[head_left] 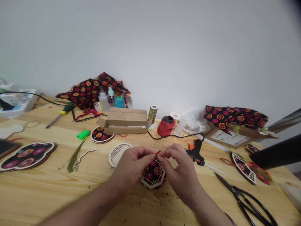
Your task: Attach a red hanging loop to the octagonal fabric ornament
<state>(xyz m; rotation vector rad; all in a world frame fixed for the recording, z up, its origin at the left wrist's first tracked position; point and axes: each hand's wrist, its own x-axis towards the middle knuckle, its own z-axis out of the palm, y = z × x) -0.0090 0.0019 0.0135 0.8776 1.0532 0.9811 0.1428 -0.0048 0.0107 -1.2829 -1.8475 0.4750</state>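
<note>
In the middle of the wooden table lies an octagonal ornament (154,174), a pale lattice frame over dark patterned fabric. Both hands meet above its far edge. My left hand (135,161) pinches a short bit of red cord (158,152) between thumb and forefinger. From the other side my right hand (177,163) has its thumb and forefinger closed at the same cord. The fingers hide the top of the ornament and most of the cord. A round pale wooden piece (117,153) with a lattice pattern lies just beyond my left hand.
Black-handled scissors (244,197) lie at the right, near a fan-shaped ornament (243,168). Behind my right hand is a black glue gun (197,152). An open cardboard box (127,127), a red thread spool (166,126) and a green tassel (76,155) lie farther back. A screwdriver (61,114) rests at left.
</note>
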